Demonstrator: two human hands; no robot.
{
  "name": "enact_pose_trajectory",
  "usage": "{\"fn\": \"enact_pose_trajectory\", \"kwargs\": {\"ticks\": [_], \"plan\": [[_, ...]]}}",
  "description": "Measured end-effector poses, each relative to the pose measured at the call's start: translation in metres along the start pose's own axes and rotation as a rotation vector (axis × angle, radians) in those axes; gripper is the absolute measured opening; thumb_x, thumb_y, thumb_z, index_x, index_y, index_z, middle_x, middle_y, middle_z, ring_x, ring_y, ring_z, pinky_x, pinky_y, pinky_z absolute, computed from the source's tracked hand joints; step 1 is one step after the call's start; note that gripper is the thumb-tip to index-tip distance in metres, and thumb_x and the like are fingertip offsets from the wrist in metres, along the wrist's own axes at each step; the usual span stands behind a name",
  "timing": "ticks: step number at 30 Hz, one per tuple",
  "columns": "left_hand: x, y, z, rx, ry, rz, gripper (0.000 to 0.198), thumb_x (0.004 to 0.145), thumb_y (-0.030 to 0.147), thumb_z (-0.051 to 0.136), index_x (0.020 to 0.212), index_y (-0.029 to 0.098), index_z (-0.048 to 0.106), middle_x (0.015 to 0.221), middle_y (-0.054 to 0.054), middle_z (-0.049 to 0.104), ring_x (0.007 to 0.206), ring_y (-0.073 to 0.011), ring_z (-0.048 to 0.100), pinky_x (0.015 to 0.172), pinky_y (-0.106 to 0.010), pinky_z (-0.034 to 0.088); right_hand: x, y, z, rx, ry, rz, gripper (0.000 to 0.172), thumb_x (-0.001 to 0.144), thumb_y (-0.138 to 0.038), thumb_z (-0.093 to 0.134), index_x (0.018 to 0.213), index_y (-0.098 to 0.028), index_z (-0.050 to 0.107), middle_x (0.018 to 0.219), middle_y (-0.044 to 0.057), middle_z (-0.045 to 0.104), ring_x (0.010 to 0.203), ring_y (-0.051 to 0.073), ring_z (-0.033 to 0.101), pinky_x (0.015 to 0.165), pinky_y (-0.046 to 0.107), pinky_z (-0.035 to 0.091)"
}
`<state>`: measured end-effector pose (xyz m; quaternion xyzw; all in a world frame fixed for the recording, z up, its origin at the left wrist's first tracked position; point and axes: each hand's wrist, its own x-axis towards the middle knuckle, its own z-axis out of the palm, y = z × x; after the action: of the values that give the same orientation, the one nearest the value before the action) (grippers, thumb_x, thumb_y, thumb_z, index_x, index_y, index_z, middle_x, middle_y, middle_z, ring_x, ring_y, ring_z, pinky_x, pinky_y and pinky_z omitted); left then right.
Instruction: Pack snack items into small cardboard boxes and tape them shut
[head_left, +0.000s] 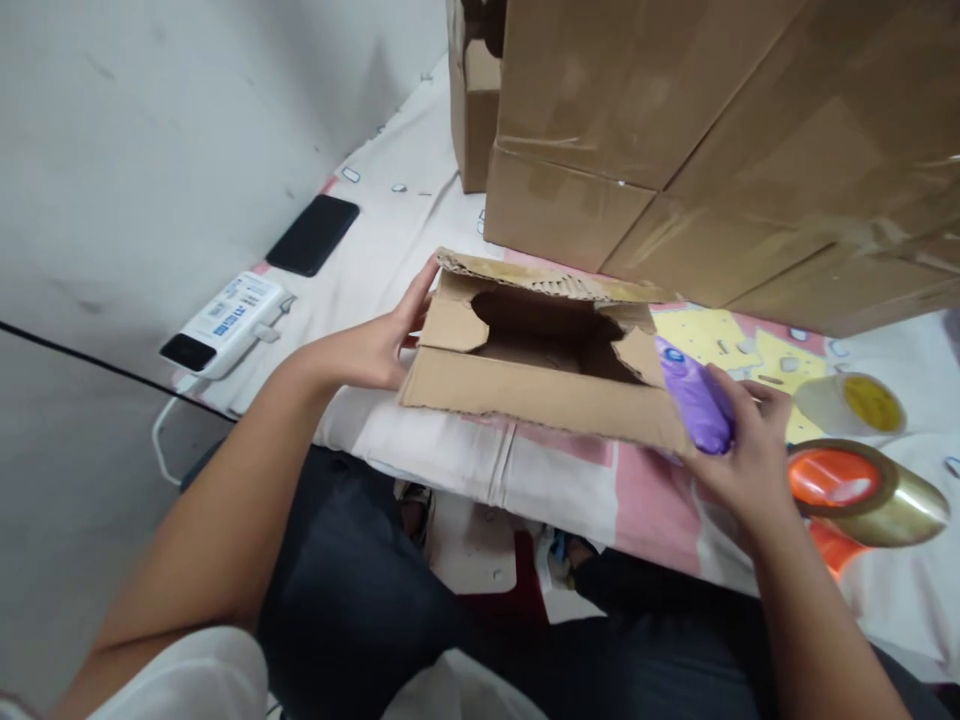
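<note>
A small cardboard box (547, 385) is at the front edge of the cloth-covered surface, its top open with ragged flaps and a dark inside. My left hand (382, 345) grips its left end, fingers behind and thumb side toward me. At the right end, my right hand (742, 440) is closed around a shiny purple plastic packet (697, 395), which lies against the box's end. The lower part of that hand touches the box's front right corner. What the packet contains cannot be seen.
Large taped cardboard boxes (720, 150) stand behind. At left lie a black phone (313, 234) and a white power bank (225, 325) with a cable. Right of my right hand are a roll of clear tape (855, 402) and a brown tape roll (900, 500) with an orange core.
</note>
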<state>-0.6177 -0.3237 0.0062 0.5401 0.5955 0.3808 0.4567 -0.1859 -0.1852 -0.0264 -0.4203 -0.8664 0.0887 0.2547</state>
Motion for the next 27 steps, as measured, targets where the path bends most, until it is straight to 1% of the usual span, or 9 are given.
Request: {"fn": "enact_pose_trajectory", "kwargs": {"ticks": [4,6,8,11,13,16,19,22,27], "plan": [[-0.003,0.010,-0.001,0.016,0.029,0.031,0.138,0.039,0.053,0.095,0.154,0.025,0.024,0.157,-0.008,0.038,0.143,-0.0408,0.039,0.110,-0.060,0.041,-0.007,0.002,-0.009,-0.064,0.130,0.108,0.089,0.071,-0.069,0.073,0.143,-0.019,0.055,0.117,0.015,0.043,0.119,0.038,0.047,0.106,0.057,0.041],[-0.003,0.009,-0.005,0.094,0.077,0.179,0.119,0.055,0.068,0.083,0.152,0.026,0.028,0.160,-0.005,0.032,0.148,-0.0378,0.031,0.113,-0.060,0.038,-0.008,0.002,-0.012,-0.049,0.182,0.134,0.091,0.071,-0.069,0.073,0.145,-0.019,0.054,0.115,0.015,0.045,0.119,0.037,0.047,0.107,0.057,0.040],[-0.002,0.006,-0.005,0.213,0.176,0.417,0.089,0.072,0.075,0.068,0.142,0.026,0.043,0.159,-0.003,0.031,0.148,-0.0353,0.031,0.115,-0.059,0.036,-0.009,0.001,-0.014,-0.038,0.224,0.152,0.091,0.072,-0.068,0.073,0.146,-0.020,0.052,0.117,0.015,0.046,0.120,0.036,0.047,0.108,0.058,0.038],[0.002,0.001,0.004,0.420,0.383,0.727,0.054,0.081,0.066,0.066,0.115,0.024,0.064,0.143,-0.006,0.044,0.134,-0.0314,0.045,0.114,-0.056,0.040,-0.009,-0.003,-0.013,-0.057,0.267,0.181,0.093,0.069,-0.069,0.074,0.145,-0.021,0.052,0.120,0.014,0.044,0.122,0.037,0.044,0.110,0.059,0.036],[0.004,0.001,0.014,0.554,0.417,0.782,0.036,0.088,0.054,0.065,0.109,0.026,0.068,0.128,-0.007,0.053,0.124,-0.0282,0.051,0.110,-0.053,0.044,-0.010,-0.006,-0.011,-0.063,0.274,0.196,0.095,0.067,-0.070,0.074,0.145,-0.020,0.052,0.120,0.013,0.043,0.123,0.037,0.044,0.109,0.059,0.037],[0.004,0.009,0.027,0.721,0.288,0.780,0.018,0.095,0.038,0.057,0.105,0.029,0.069,0.131,-0.006,0.056,0.129,-0.0286,0.049,0.110,-0.054,0.042,-0.012,-0.009,-0.008,-0.060,0.263,0.202,0.095,0.068,-0.070,0.073,0.144,-0.019,0.052,0.119,0.013,0.044,0.123,0.038,0.045,0.108,0.058,0.039],[-0.002,0.025,0.035,0.818,0.135,0.768,0.011,0.094,0.035,0.058,0.097,0.028,0.067,0.150,0.000,0.046,0.147,-0.0339,0.031,0.118,-0.064,0.028,-0.015,-0.008,-0.009,-0.081,0.266,0.190,0.096,0.068,-0.070,0.073,0.144,-0.017,0.052,0.121,0.015,0.046,0.124,0.038,0.045,0.108,0.058,0.039],[-0.011,0.041,0.042,0.901,-0.010,0.728,0.015,0.089,0.041,0.063,0.094,0.027,0.065,0.156,0.001,0.041,0.153,-0.0397,0.014,0.119,-0.073,0.009,-0.018,-0.007,-0.011,-0.109,0.290,0.189,0.098,0.067,-0.071,0.073,0.145,-0.017,0.051,0.125,0.017,0.047,0.126,0.039,0.044,0.108,0.058,0.038],[-0.018,0.052,0.052,0.947,-0.143,0.751,0.022,0.086,0.046,0.063,0.094,0.026,0.060,0.161,-0.002,0.036,0.153,-0.0407,0.013,0.119,-0.074,0.006,-0.019,-0.008,-0.013,-0.116,0.326,0.167,0.093,0.069,-0.067,0.074,0.144,-0.017,0.050,0.130,0.018,0.051,0.127,0.038,0.046,0.108,0.057,0.037]]}}
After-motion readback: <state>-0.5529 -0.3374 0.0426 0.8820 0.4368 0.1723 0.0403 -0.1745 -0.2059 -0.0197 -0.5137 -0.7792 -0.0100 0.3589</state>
